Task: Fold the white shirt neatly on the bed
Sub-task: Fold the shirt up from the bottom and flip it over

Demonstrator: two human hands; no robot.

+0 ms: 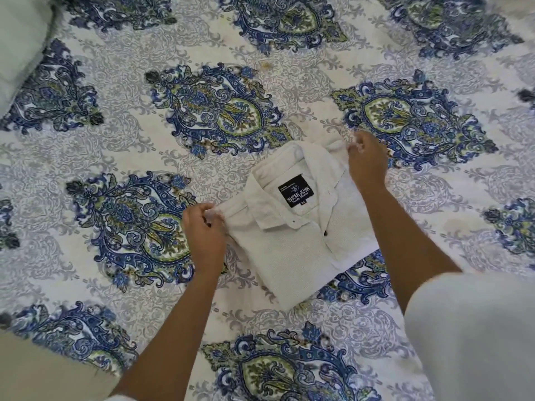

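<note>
Shirt [301,224] is seen folded into a compact rectangle in the middle of the bed [115,146], lying at a slant on a bedspread printed with blue and green paisley medallions on a white and grey ground. At the far left a pale pillow [20,44] is partly caught in the upper corner. The left hand [202,235] is placed at the left edge of the folded shirt, beside the shoulder, and its fingers [212,218] are closed narrowly on a pinch of the white cloth there. The collar [278,195] is turned upward, and inside it a black label [296,192] with white lettering reading "SUPER JOHN" is shown. A small dark button [294,220] is visible on the collar tip, and another on the placket below. The right hand [366,163] is set at the far right corner of the fold, near the collar, with its fingers [357,144] curled tight on the edge of the cloth. At the right edge of the view a white sleeve [469,337] is worn on the right arm.
</note>
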